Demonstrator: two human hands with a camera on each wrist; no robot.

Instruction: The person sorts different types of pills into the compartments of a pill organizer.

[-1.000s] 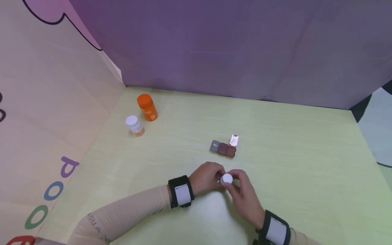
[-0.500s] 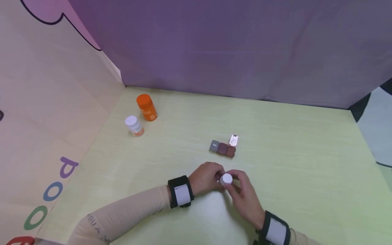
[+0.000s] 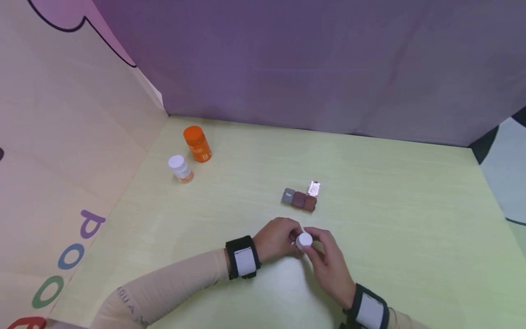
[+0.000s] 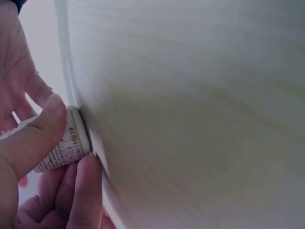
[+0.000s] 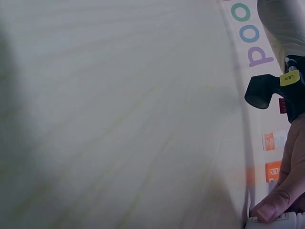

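A small white pill bottle (image 4: 62, 148) with a printed label stands upright on the table in the left wrist view. My left hand (image 3: 277, 240) grips its body, the thumb across the label and fingers behind it. From the other side my right hand (image 3: 330, 269) pinches the round white cap (image 3: 304, 240) between thumb and forefinger. In the head view the hands hide most of the bottle below the cap. The right wrist view catches the left thumb on the bottle's side near its base.
Just beyond the hands lie small square pieces, one grey (image 3: 288, 195), two brown (image 3: 305, 201) and one shiny silver (image 3: 313, 188). At the far left stand an orange bottle (image 3: 198, 144) and a white bottle with an orange band (image 3: 181, 169). A purple panel (image 3: 312, 68) borders the back.
Both hands stay in place on the bottle. The cap shows only a very slight shift under the right fingers.
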